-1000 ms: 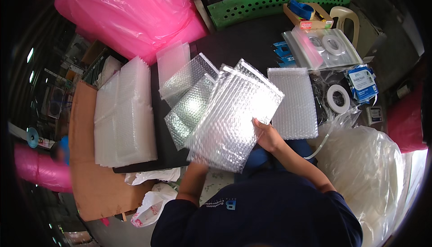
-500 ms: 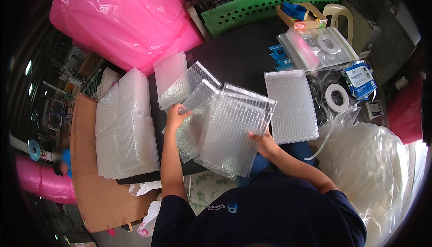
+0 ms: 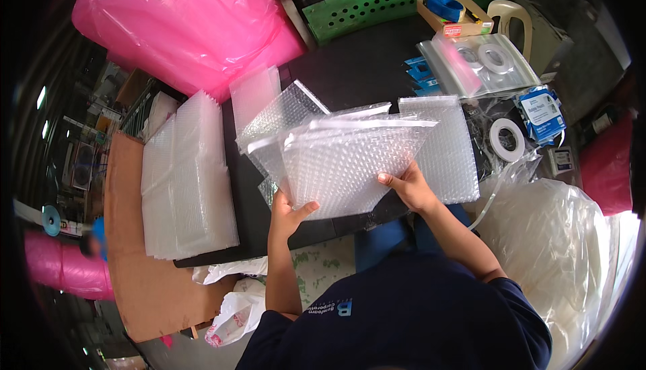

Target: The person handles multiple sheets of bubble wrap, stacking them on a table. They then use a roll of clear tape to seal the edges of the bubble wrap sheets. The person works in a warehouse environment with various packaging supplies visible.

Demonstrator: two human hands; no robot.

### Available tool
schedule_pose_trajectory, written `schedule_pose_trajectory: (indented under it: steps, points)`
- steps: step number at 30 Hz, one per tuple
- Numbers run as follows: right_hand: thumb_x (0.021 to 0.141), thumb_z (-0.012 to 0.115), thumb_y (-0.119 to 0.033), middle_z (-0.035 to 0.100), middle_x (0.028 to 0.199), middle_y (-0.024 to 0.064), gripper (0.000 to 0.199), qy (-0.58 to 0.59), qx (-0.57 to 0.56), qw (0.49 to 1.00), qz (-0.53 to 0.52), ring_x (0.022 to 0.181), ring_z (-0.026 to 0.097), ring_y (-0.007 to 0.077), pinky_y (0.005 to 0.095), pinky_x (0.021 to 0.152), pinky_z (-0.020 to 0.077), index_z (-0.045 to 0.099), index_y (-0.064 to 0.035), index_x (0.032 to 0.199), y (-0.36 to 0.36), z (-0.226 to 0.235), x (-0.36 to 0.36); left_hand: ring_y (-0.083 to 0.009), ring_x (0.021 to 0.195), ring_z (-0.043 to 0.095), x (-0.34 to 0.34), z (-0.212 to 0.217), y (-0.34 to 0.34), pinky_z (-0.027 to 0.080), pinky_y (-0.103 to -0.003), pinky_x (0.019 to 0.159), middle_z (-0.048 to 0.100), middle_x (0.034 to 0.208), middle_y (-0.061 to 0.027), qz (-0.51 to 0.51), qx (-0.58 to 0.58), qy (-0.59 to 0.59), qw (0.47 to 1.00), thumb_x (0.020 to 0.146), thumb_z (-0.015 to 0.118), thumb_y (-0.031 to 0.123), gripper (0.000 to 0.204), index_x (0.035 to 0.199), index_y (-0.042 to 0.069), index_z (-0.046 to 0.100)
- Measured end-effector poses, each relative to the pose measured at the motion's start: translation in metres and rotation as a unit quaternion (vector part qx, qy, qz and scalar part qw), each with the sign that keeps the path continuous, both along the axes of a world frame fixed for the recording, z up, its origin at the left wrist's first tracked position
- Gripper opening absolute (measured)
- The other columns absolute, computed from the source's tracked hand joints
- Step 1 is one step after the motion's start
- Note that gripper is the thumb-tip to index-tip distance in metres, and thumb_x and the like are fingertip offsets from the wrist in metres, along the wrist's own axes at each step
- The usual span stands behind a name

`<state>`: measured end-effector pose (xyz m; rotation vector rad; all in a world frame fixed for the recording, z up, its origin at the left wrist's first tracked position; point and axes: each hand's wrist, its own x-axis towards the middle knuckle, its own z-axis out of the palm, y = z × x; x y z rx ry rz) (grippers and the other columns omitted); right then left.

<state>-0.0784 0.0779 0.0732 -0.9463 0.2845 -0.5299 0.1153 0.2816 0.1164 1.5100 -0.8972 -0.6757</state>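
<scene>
I hold a stack of clear bubble-wrap bags (image 3: 343, 161) with both hands above a black table (image 3: 356, 74). My left hand (image 3: 288, 210) grips the stack's lower left edge. My right hand (image 3: 409, 188) grips its lower right corner. The top edges of the bags fan out slightly. One more bubble-wrap sheet (image 3: 447, 148) lies flat on the table just right of the held stack. Another bubble bag (image 3: 282, 111) pokes out behind the stack at the upper left.
Tall piles of clear flat bags (image 3: 188, 181) sit at the table's left. A big pink plastic sack (image 3: 182, 23) lies beyond. Tape rolls (image 3: 506, 139), packets and a green perforated crate (image 3: 404, 0) are at the right and back. A large clear plastic bag (image 3: 558, 249) stands at my right.
My left hand came up from below and took the stack's left edge. The stack has swung from tilted to nearly level and the bags have been squared together.
</scene>
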Motion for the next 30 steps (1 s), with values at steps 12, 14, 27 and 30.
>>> schedule_pose_trajectory:
  steps: [12,14,27,30]
  points:
    - [0.073,0.075,0.001,0.060,0.107,0.0006,0.042,0.042,-0.162,0.983,0.074,0.102,0.054,0.0109,0.0293,0.093,0.0410,0.059,-0.0030,0.111,0.009,-0.030,-0.001,-0.0299,0.123,0.046,0.028,-0.034,0.032,0.035,-0.036,0.103,0.050,0.131,-0.0161,-0.124,0.334,-0.210,0.910,0.074,0.077,0.023,0.076,0.135,0.001,0.038]
    - [0.074,0.073,0.002,0.060,0.106,-0.0003,0.040,0.007,-0.165,0.983,0.076,0.102,0.054,0.0103,0.0287,0.092,0.0410,0.058,-0.0037,0.111,0.012,-0.030,-0.005,-0.0323,0.125,0.044,0.079,-0.045,0.024,0.035,-0.037,0.104,0.048,0.133,-0.0174,-0.094,0.387,-0.351,0.847,0.079,0.070,0.027,0.067,0.136,0.007,0.040]
    - [0.078,0.074,-0.008,0.045,0.133,0.0052,0.073,0.041,-0.015,0.996,0.076,0.126,0.038,0.0173,0.0343,0.105,0.0307,0.033,-0.0083,0.139,0.024,-0.002,-0.023,-0.0216,0.106,0.057,0.106,-0.007,-0.003,0.044,-0.036,0.092,0.062,0.115,-0.0136,0.001,0.186,-0.111,0.976,0.079,0.063,0.006,0.039,0.116,-0.001,0.058]
    - [0.078,0.073,-0.006,0.046,0.132,0.0054,0.074,0.055,-0.103,0.989,0.086,0.126,0.038,0.0174,0.0352,0.106,0.0297,0.031,-0.0088,0.140,0.020,0.011,-0.009,-0.0217,0.111,0.054,0.051,0.011,0.021,0.041,-0.034,0.096,0.059,0.121,-0.0145,0.040,0.182,-0.166,0.968,0.081,0.061,0.006,0.044,0.124,-0.003,0.052]
